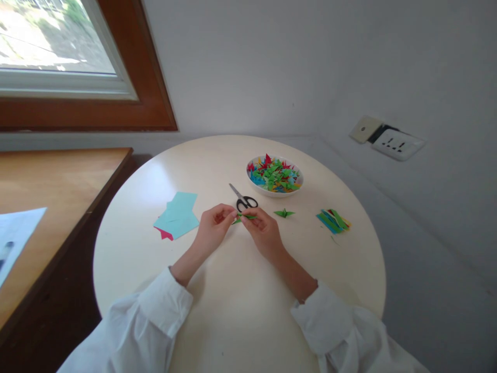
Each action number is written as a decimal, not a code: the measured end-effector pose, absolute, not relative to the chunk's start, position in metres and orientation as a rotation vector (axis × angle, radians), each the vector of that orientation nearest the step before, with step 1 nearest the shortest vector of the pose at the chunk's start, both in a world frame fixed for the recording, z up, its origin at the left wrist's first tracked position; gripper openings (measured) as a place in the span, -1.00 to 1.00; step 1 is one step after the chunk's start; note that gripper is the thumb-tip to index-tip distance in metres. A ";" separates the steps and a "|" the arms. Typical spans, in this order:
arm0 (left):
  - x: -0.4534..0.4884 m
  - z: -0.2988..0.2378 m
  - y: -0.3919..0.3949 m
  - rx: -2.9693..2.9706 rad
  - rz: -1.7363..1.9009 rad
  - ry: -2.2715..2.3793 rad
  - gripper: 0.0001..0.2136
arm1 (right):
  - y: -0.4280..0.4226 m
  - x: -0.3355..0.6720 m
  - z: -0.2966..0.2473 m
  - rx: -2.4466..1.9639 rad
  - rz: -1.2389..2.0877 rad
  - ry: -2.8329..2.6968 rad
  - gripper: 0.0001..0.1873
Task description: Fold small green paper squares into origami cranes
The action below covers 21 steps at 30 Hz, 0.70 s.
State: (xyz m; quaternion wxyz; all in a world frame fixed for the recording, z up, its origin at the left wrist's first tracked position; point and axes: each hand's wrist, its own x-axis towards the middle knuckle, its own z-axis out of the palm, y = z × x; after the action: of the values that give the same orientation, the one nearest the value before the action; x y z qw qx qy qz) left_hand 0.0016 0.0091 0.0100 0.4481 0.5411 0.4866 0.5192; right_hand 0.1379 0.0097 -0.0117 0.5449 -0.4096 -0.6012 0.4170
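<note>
My left hand [216, 223] and my right hand [264, 228] meet over the middle of the round table, fingers closed in a pinch. Between their fingertips is a small folded green paper [237, 220], partly hidden by the fingers; its exact shape is hard to make out. Just beyond the hands lies a pair of scissors [241, 197] with black handles, blades pointing away to the left. A finished green paper crane [284, 213] rests on the table to the right of my right hand.
A white bowl [275, 195] full of colourful paper cranes stands toward the back. Light blue paper sheets [179, 215] with some red paper [166, 235] lie at left. Coloured paper strips [333, 221] are piled at right on the white round table [233, 321]. A wooden desk [58, 176] adjoins at left.
</note>
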 end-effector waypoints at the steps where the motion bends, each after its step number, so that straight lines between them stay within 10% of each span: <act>1: 0.002 0.011 0.009 1.339 1.280 1.200 -0.85 | 0.009 0.138 -0.011 -0.967 1.001 -1.413 -0.91; 21: -0.001 0.016 0.008 1.198 1.109 1.189 -0.95 | 0.008 0.138 -0.006 -1.064 0.947 -1.376 -0.93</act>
State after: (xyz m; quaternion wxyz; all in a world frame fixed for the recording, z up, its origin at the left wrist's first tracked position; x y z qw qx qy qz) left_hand -0.0007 0.0077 0.0157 0.5320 0.5022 0.4987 0.4649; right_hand 0.1383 0.0076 -0.0060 0.5486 -0.4494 -0.5808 0.3996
